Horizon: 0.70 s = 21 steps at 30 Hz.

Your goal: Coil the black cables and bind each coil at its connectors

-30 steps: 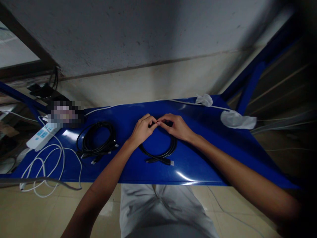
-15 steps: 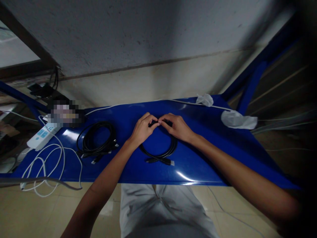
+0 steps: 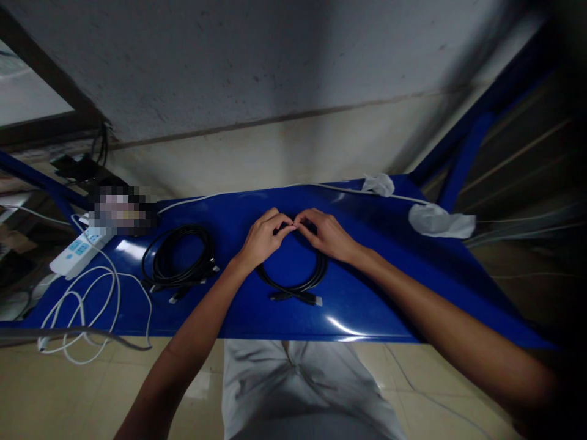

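Left hand (image 3: 263, 238) and right hand (image 3: 328, 234), fingertips pinched nearly closed and meeting, gripped the far arc of the coiled black cable (image 3: 293, 285), which lay flat at the middle of the blue table (image 3: 376, 305).

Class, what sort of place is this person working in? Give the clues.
Likely a workshop or storeroom: a glossy blue table before a bare rough wall, blue racking beams beside it, a white power strip, and a black cable coil pinched by left hand and right hand.
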### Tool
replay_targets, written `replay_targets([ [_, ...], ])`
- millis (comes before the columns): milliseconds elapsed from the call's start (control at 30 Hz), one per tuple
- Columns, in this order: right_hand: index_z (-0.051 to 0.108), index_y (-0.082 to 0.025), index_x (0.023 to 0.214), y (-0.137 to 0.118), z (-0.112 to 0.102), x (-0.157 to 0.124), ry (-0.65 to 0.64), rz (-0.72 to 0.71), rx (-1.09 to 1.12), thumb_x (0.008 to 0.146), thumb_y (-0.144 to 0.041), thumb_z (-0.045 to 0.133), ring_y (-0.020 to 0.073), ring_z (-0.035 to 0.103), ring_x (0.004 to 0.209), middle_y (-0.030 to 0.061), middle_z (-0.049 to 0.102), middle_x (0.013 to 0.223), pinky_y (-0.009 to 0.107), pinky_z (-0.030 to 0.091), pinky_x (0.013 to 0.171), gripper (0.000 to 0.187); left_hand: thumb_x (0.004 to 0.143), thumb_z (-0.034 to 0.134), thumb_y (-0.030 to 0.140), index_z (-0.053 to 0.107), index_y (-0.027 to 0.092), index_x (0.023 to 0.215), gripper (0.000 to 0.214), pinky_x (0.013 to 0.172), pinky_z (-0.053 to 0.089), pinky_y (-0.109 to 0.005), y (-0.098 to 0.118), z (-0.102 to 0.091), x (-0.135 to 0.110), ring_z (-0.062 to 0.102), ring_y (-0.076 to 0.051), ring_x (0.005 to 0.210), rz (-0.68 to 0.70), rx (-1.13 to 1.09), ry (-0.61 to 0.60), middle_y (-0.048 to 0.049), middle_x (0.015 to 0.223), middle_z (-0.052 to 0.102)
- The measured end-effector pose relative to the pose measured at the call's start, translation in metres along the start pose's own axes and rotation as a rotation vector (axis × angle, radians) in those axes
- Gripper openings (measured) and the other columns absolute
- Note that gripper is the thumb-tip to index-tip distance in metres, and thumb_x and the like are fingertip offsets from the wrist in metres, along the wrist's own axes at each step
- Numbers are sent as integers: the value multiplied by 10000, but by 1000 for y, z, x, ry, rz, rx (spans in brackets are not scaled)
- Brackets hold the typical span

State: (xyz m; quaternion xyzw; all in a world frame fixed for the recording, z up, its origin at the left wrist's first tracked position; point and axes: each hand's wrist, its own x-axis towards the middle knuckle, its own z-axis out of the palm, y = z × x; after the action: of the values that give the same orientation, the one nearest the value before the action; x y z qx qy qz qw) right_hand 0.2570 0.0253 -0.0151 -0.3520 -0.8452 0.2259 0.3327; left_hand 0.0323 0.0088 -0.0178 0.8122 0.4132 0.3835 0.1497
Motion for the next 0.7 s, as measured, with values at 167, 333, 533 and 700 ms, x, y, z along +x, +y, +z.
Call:
replay_targets([
  [167, 662, -203, 1082, 1, 0, 0, 0, -12, -19, 1082, -279, 538, 270, 683, 949, 112, 745, 1032, 395, 509, 864, 146, 1084, 668, 305, 756, 217, 1050, 129, 777, 486, -291, 5, -5, 1, 605, -147, 814, -22, -3, -20, -12, 914, 616],
  [333, 650, -205, 1094, 1, 0, 0, 2, 7, -31, 1092, -311, 519, 276, 671, 948, 115, 730, 1033, 409, 510, 866, 168, 1055, 666, 244, 723, 212, 990, 92, 760, 486, -296, 7, -7, 2, 586, -151, 794, -71, 62, 3, 1, 864, 572],
  [533, 642, -205, 1084, 4, 1, 0, 55, 38, -19, 1081, -321, 532, 270, 670, 931, 112, 721, 1016, 405, 510, 848, 161, 1012, 680, 220, 683, 216, 935, 77, 771, 502, -299, 3, -8, 3, 611, -158, 822, -65, 98, -12, -2, 876, 600],
  [700, 656, -208, 1065, 4, 2, 0, 72, 77, -10, 1070, -318, 549, 262, 674, 904, 105, 730, 997, 390, 504, 816, 153, 1031, 659, 227, 687, 217, 941, 95, 780, 500, -302, 5, -8, 1, 611, -161, 836, -10, 101, -77, -5, 877, 595],
])
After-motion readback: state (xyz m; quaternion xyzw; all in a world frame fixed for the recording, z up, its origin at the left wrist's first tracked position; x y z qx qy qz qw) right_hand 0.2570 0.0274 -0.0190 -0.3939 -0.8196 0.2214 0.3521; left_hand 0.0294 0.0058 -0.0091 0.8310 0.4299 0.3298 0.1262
